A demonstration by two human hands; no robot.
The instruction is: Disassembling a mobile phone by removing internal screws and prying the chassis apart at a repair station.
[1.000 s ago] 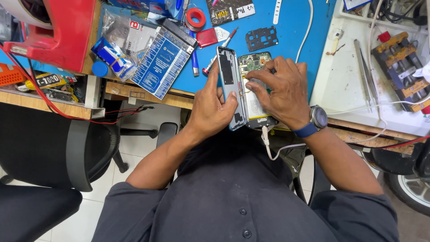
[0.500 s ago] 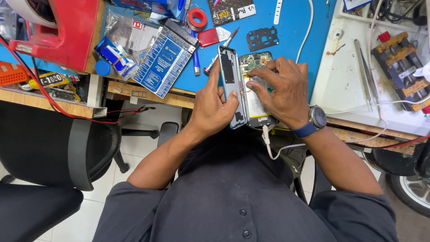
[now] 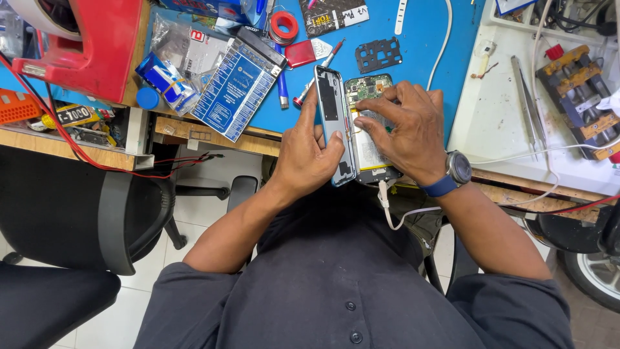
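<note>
An opened phone [image 3: 365,132] lies at the near edge of the blue mat [image 3: 420,71], its back cover [image 3: 332,123] swung up on edge along its left side. The exposed inside shows a green circuit board at the far end and a pale battery below it. A white cable [image 3: 391,210] hangs from the phone's near end. The left hand [image 3: 307,155] has its grip closed on the cover, thumb on the inner face. The right hand [image 3: 407,132], with a blue-strapped watch [image 3: 455,169] at the wrist, rests fingertips on the phone's inside; whether that grip pinches anything cannot be told.

One phone, one cover, two hands. Beyond the phone lie one black bracket plate [image 3: 378,55], one red tape roll [image 3: 283,26] and one red-tipped screwdriver [image 3: 316,74]. Left of the phone sits one blue printed card [image 3: 236,87]; right of it, a white tray [image 3: 510,123] with one pair of tweezers [image 3: 526,103].

The worktop [image 3: 213,136] is wooden under the mat; below the phone are pale floor tiles and a black chair [image 3: 84,213].
</note>
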